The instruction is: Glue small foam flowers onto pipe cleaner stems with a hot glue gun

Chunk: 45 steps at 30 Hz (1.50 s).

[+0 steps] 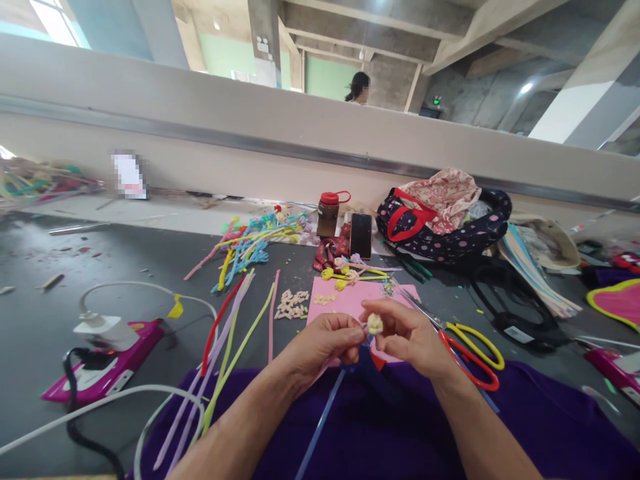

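Left hand (341, 337): thumb and fingertips pressed together, pinching a pale pink stem (320, 375) that trails back below the wrist.
Right hand (411, 337): thumb and forefinger apart, curled around the cream piece (whether they grip it, one cannot tell).
Cream piece (375, 324): small and ruffled, between the fingertips of both hands, above the pink sheet (345, 299).
Small cut pieces (293, 305): clustered on the tabletop (165, 260), beyond the left hand and to its left.
Fuzzy stems (234, 333): red, lilac and yellow-green, fanned out left of the left hand.
Scissors: red-handled pair (496, 380) and yellow-handled pair (475, 331), just right of the right hand.
Bottle (328, 219): red-capped, beyond both hands, near a dark phone (361, 236).
Bag (443, 230): dotted navy, beyond the right hand.
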### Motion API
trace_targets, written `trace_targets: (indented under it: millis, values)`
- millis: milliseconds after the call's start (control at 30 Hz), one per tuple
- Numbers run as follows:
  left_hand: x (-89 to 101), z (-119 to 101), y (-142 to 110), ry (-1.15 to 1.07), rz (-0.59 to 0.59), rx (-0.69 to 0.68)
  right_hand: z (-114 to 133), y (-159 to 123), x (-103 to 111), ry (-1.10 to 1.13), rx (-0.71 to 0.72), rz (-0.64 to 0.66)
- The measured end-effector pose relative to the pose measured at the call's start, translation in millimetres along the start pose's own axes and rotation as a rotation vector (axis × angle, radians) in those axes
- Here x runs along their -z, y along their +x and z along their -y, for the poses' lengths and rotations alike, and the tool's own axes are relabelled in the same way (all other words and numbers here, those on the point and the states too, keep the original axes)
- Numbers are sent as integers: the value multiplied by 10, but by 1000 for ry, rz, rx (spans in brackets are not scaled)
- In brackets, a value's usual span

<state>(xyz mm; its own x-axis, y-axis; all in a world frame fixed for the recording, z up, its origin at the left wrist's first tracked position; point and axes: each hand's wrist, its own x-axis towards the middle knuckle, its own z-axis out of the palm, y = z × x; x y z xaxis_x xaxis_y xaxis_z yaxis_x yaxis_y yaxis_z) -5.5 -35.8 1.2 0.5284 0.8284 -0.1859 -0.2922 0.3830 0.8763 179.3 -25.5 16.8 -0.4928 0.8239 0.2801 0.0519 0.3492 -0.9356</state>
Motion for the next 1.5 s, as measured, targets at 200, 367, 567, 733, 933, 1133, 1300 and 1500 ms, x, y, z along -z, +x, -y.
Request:
trace_targets:
  millis: [200, 367, 567, 733, 933, 1133, 1300, 1500]
  values:
    - [18, -6, 21, 9, 65, -6, 3, 2, 104, -50, 97, -49]
    - [18, -3, 17, 15, 65, 9, 0, -4, 100, -203, 201, -6]
    - [19, -5, 20, 17, 74, 8, -6, 15, 83, -229, 232, -4]
    - [13, -8, 13, 12, 67, -1, 2, 14, 82, -232, 243, -9]
    - [3, -12, 13, 7, 41, -24, -2, 7, 59, -230, 250, -54]
    - [1, 2, 19, 45, 18, -58, -23, 6, 45, -200, 228, -118]
    - [-1, -2, 15, 63, 6, -29, -5, 1, 41, -197, 206, -118]
    - [-11, -12, 14, 13, 6, -24, 4, 10, 38, -253, 256, -126]
